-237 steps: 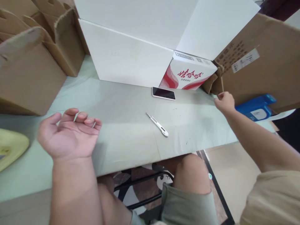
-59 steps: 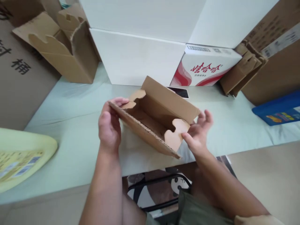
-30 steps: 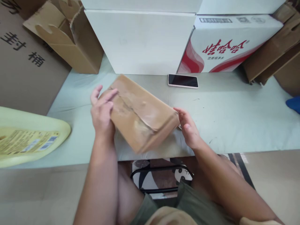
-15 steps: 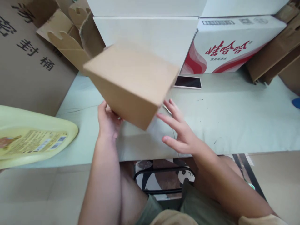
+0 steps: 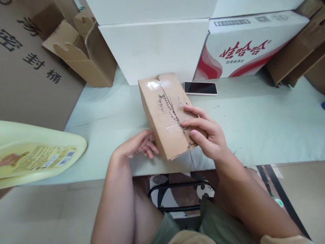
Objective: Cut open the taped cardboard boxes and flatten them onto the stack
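A small brown cardboard box [image 5: 165, 108] with a taped, scuffed seam on top lies on the pale green table [image 5: 254, 125], near its front edge. My right hand [image 5: 205, 134] rests on the box's near end, fingers curled over the top and side. My left hand [image 5: 137, 147] touches the box's lower left side from below, fingers loosely bent against it.
A phone [image 5: 200, 88] lies behind the box. White cartons [image 5: 152, 51] and a red-printed carton [image 5: 243, 51] stand at the back. An open brown box [image 5: 81, 57] and a large printed carton [image 5: 30, 67] are at the left, a yellow container [image 5: 33, 156] at the near left.
The box was lifted and turned in the air half a second ago; now it lies on the table, taped seam up, with my right hand on top.
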Motion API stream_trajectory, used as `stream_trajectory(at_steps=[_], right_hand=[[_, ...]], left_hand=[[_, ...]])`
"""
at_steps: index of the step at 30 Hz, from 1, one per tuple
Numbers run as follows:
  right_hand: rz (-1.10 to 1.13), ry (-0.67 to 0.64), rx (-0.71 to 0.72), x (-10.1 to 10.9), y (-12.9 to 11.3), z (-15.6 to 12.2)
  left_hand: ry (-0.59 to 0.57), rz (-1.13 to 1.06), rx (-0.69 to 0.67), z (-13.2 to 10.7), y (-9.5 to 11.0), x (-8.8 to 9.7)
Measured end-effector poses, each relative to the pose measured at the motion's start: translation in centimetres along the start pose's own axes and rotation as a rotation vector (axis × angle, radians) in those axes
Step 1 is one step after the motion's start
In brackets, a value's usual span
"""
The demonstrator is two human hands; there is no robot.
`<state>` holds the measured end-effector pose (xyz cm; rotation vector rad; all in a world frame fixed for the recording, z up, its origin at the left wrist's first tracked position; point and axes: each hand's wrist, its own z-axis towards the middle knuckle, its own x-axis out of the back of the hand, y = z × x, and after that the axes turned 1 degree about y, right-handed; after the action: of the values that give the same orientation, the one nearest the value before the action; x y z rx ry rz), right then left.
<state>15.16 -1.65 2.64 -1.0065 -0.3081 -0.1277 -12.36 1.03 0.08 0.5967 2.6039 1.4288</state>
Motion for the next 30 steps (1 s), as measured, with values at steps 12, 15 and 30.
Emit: stream_trajectory(at_steps=[12, 15, 30], right_hand=[[0.116, -0.359, -0.004, -0.4, 0.5, -0.9], [0.159, -0.329, -0.026, -1.0, 0.5, -1.3], [-0.383, 0.054, -0.514, -0.5, 6.0, -2.0]], left_hand=[[0.65, -0.303, -0.888, 3.1, -1.2, 2.0], [0.515, -0.259, -0.873, 3.2, -1.1, 1.2], [0.687, -0.195, -0.851, 2.9, 0.2, -0.4]])
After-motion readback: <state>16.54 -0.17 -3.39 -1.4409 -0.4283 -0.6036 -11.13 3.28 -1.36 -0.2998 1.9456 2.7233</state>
